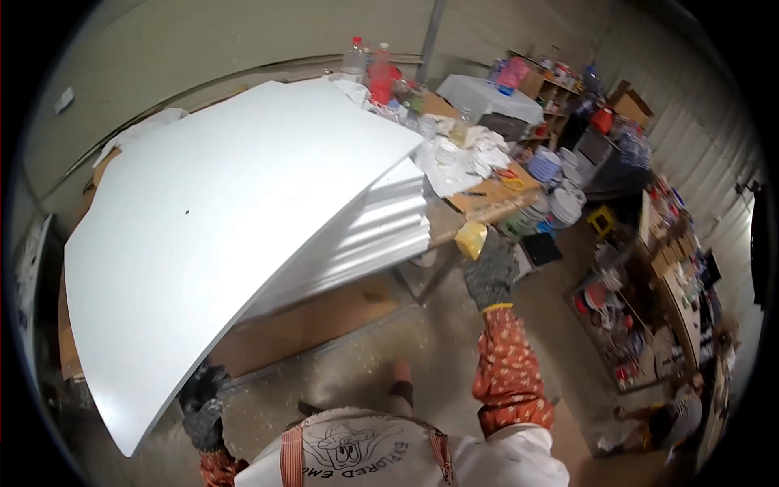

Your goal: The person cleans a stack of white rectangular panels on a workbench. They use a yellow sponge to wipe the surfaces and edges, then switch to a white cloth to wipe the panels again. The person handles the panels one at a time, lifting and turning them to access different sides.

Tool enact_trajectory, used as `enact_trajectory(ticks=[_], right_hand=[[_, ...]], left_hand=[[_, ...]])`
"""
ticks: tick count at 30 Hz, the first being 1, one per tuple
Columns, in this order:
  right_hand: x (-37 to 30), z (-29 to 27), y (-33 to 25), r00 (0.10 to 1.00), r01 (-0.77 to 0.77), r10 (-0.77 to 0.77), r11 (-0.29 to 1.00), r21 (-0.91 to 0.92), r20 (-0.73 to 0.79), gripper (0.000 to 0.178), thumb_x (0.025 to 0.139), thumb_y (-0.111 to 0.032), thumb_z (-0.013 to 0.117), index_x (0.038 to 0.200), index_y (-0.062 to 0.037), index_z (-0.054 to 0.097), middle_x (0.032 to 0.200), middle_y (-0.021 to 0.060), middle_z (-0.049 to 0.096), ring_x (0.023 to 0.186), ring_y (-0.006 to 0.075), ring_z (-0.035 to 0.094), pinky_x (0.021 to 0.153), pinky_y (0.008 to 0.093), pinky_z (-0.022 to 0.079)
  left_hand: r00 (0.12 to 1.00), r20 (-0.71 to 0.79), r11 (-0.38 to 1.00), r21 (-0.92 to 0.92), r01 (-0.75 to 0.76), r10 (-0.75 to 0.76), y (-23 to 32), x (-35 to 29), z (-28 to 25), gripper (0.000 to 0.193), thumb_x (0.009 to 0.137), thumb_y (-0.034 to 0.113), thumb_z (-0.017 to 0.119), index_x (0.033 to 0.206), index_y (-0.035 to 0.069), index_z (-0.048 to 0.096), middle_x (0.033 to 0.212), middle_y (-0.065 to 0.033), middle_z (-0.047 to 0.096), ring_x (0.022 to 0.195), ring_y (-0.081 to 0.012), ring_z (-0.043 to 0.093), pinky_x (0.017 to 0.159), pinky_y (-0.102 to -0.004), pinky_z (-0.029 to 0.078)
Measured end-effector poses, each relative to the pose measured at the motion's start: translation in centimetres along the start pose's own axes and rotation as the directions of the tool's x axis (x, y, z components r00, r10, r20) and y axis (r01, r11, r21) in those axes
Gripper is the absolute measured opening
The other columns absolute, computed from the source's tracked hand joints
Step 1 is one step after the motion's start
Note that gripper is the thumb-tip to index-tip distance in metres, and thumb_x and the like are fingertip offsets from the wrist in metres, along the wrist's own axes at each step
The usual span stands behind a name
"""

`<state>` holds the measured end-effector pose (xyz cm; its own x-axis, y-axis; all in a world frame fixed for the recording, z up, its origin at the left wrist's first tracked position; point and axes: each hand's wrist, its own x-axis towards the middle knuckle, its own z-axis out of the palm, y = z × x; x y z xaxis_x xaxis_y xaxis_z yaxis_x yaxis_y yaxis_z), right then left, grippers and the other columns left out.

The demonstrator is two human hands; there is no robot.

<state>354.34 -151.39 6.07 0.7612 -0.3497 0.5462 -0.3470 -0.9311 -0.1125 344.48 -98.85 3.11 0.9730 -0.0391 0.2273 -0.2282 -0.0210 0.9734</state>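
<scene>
A large smooth white panel (243, 187) with a small dark spot lies slantwise over a stack of white sheets (381, 219), whose ridged edges show on the right. Its near corner juts out past the stack at the lower left. At that near edge is my left hand (203, 410) in a dark grey glove, its fingers closed at the rim and partly hidden. My right hand (492, 272), in a grey glove below a red patterned sleeve, is held out to the right of the stack. It grips a small yellow sponge-like block (471, 240), clear of the panel.
Bottles (380, 75), white cloths (479, 150) and orange-handled scissors (511, 180) crowd the table's far right end. Jars and tubs (565, 203) stand beyond it. A cluttered shelf unit (625, 325) is at right, near another person (665, 422). Cardboard (316, 325) lies beneath the stack.
</scene>
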Motion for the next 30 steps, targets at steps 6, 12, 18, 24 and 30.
enact_trajectory(ticks=[6, 12, 18, 24, 30], right_hand=[[17.1, 10.1, 0.1, 0.902, 0.127, -0.066, 0.985, -0.115, 0.426, 0.056, 0.076, -0.020, 0.057, 0.130, -0.0114, 0.044, 0.113, 0.0158, 0.055, 0.109, 0.0353, 0.051, 0.087, 0.0456, 0.040], [24.0, 21.1, 2.8, 0.861, 0.446, -0.406, 0.892, -0.075, 0.306, 0.066, 0.076, -0.029, 0.062, 0.136, -0.0132, 0.039, 0.130, 0.0175, 0.047, 0.122, 0.0371, 0.044, 0.092, 0.0489, 0.039], [31.6, 20.9, 10.4, 0.946, -0.005, -0.079, 0.965, 0.261, 0.313, 0.079, 0.069, -0.045, 0.069, 0.135, -0.0138, 0.041, 0.124, 0.0159, 0.054, 0.116, 0.0361, 0.049, 0.095, 0.0453, 0.040], [33.1, 31.0, 16.9, 0.876, -0.207, 0.169, 0.978, 0.035, 0.451, 0.052, 0.082, -0.039, 0.056, 0.127, -0.0147, 0.052, 0.120, 0.0163, 0.057, 0.113, 0.0325, 0.053, 0.095, 0.0434, 0.041], [37.1, 35.1, 23.9, 0.968, -0.175, 0.244, 0.820, 0.545, -0.056, 0.042, 0.088, -0.033, 0.054, 0.117, -0.0024, 0.056, 0.112, 0.0185, 0.061, 0.105, 0.0320, 0.058, 0.094, 0.0408, 0.042]], left_hand=[[0.817, -0.570, 0.912, 0.376, 0.165, 0.087, -2.7, -2.4, 7.7, 0.038, 0.088, 0.024, 0.057, 0.112, -0.005, 0.055, 0.107, -0.0123, 0.059, 0.092, -0.0210, 0.058, 0.077, -0.0304, 0.051], [0.804, -0.593, 0.898, 0.327, 0.295, -0.048, 1.1, 1.4, 16.8, 0.024, 0.090, 0.020, 0.056, 0.100, -0.002, 0.057, 0.084, -0.0044, 0.052, 0.076, -0.0140, 0.052, 0.065, -0.0257, 0.047], [0.705, -0.708, 0.880, 0.317, 0.353, -0.027, 2.3, 3.5, 22.0, 0.016, 0.083, 0.008, 0.061, 0.097, 0.000, 0.059, 0.088, -0.0056, 0.057, 0.080, -0.0171, 0.056, 0.075, -0.0333, 0.048], [0.699, -0.715, 0.913, 0.287, 0.291, 0.003, 0.8, 2.7, 22.5, 0.030, 0.082, 0.009, 0.062, 0.109, -0.002, 0.056, 0.092, -0.0110, 0.062, 0.079, -0.0197, 0.059, 0.072, -0.0321, 0.050], [0.640, -0.768, 0.911, 0.281, 0.301, 0.025, 0.8, 2.5, 22.9, 0.036, 0.085, 0.014, 0.060, 0.115, -0.003, 0.053, 0.094, -0.0116, 0.063, 0.075, -0.0192, 0.061, 0.070, -0.0299, 0.051]])
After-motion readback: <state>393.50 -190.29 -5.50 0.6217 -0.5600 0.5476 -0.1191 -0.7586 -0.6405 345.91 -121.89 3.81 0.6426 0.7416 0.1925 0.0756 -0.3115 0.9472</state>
